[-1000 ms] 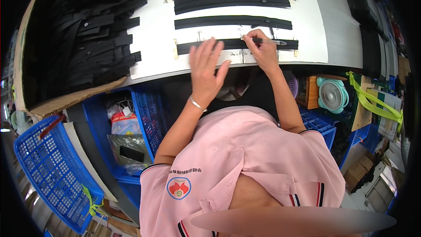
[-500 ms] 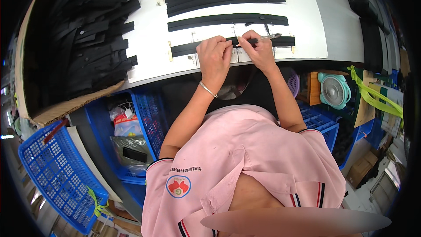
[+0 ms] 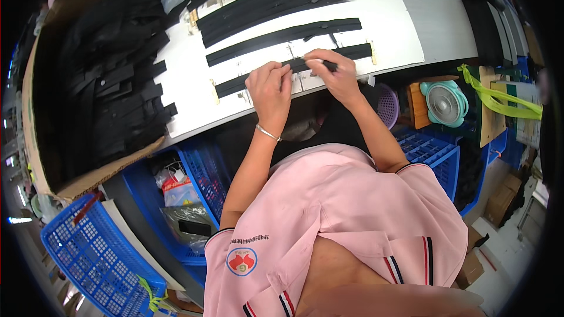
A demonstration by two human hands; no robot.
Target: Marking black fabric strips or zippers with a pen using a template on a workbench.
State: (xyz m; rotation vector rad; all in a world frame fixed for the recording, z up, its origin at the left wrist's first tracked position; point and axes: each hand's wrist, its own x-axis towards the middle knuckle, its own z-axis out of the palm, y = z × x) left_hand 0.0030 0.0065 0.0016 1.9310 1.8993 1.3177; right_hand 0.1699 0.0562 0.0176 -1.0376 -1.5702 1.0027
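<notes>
Head view: both hands work one black strip (image 3: 294, 66) at the near edge of the white counter (image 3: 399, 29).
Left hand (image 3: 269, 85) fingers press it flat; right hand (image 3: 332, 70) fingers pinch a small tool, kind unclear. Risk: slackened pressure could let the strip skew.

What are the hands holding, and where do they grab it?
Both the left hand and right hand pinch the nearest black strip near its middle, side by side, on the white table.
</notes>
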